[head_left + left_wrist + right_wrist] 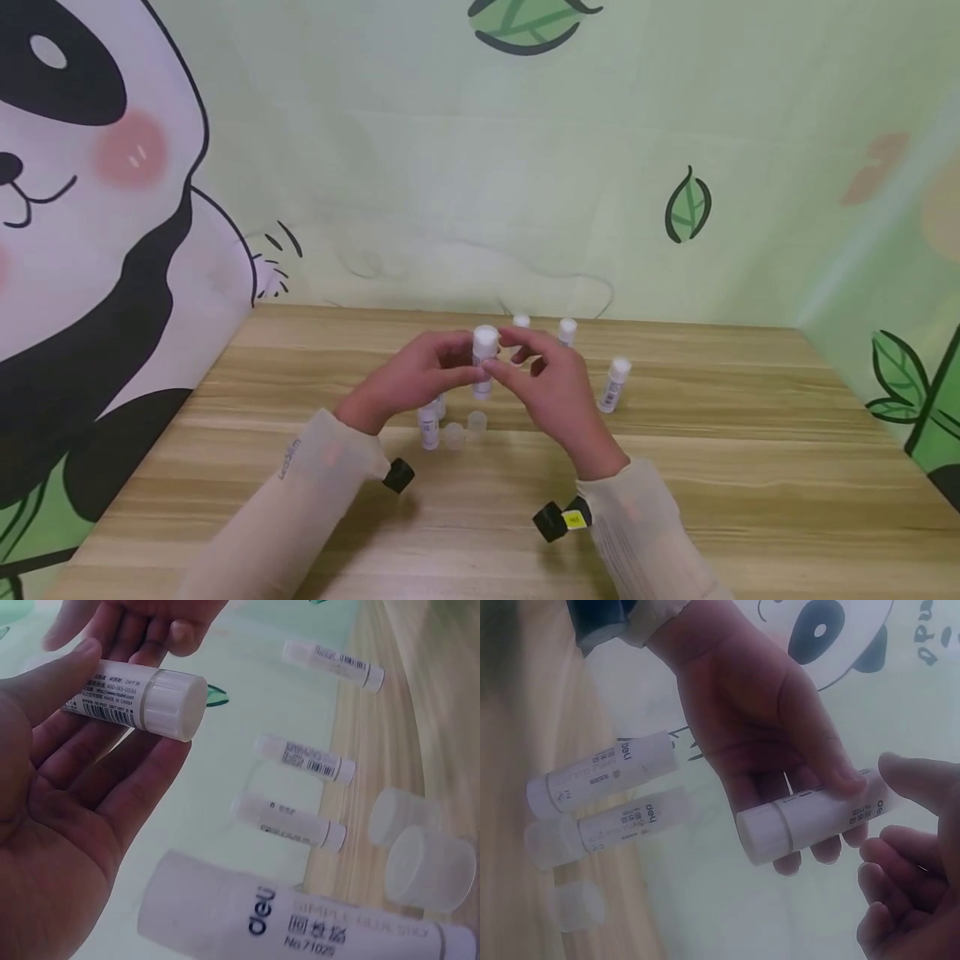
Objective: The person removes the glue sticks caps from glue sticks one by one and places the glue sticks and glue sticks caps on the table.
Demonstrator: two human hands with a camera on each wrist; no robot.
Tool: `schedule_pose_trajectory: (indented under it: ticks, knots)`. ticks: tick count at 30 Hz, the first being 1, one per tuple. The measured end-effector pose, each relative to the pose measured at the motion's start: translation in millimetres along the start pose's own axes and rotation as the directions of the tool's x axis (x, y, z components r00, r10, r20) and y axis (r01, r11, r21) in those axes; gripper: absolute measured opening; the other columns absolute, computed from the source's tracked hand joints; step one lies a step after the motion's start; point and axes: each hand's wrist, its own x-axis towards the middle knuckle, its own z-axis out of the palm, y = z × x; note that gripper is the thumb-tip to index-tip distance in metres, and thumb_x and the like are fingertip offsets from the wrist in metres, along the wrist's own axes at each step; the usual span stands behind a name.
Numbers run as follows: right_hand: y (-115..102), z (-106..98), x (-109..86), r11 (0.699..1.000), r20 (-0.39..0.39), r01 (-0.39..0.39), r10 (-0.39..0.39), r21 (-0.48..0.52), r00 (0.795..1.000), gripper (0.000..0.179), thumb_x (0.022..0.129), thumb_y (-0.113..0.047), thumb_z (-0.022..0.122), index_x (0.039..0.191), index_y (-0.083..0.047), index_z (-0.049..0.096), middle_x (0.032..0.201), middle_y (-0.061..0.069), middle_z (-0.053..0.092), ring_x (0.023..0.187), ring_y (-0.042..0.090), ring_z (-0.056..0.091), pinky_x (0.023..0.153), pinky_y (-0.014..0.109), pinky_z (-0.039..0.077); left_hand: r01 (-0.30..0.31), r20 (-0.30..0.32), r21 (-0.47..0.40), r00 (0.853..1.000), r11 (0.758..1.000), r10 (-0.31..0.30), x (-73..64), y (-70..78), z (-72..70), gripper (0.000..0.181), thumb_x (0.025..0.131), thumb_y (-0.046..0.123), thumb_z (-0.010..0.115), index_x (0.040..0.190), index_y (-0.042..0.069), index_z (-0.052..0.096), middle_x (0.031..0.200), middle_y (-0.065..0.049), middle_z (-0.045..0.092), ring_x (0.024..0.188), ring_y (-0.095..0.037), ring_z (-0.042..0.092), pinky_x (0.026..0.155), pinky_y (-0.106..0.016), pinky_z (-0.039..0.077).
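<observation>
My left hand (412, 373) holds a white glue stick (483, 354) upright, pinched between thumb and fingers around its body. In the right wrist view the held glue stick (810, 821) shows its ringed base pointing away from my right hand (922, 847). My right hand (551, 379) is beside the stick's upper end, thumb and fingers loosely bent around it. Its thumb tip lies close to the stick; whether it touches is unclear. Below the hands, two translucent caps (454, 436) lie near a standing glue stick (429, 427), with another partly hidden behind it.
Behind my right hand stand a glue stick (567, 332) and another (521, 321), partly hidden. A further glue stick (615, 385) stands to the right. The wooden table (712, 517) ends at a pale green printed backdrop (420, 167).
</observation>
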Motion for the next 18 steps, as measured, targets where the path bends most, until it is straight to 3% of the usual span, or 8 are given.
schedule_pose_trajectory:
  ticks: [8, 18]
  knots:
    - [-3, -1, -0.9, 1.0, 0.0, 0.021, -0.021, 0.018, 1.0, 0.042, 0.082, -0.039, 0.076, 0.122, -0.029, 0.066, 0.11, -0.008, 0.066, 0.097, 0.023, 0.058, 0.075, 0.031, 0.044, -0.038, 0.007, 0.006, 0.999, 0.999, 0.038, -2.3, 3.8, 6.7, 0.033, 0.093, 0.031, 0.064, 0.124, 0.019, 0.062, 0.12, 0.0, 0.067, 0.109, -0.015, 0.064, 0.094, -0.036, 0.053]
    - [-7, 1, -4.9, 0.999, -0.045, 0.014, -0.012, 0.045, 0.999, 0.04, 0.08, -0.033, 0.079, 0.116, -0.02, 0.07, 0.101, -0.001, 0.068, 0.094, 0.027, 0.059, 0.075, 0.028, 0.044, -0.008, -0.042, 0.027, 0.999, 1.0, 0.009, -3.3, 10.5, 13.9, 0.033, 0.092, 0.028, 0.067, 0.122, 0.016, 0.065, 0.117, -0.002, 0.07, 0.103, -0.014, 0.067, 0.089, -0.033, 0.055]
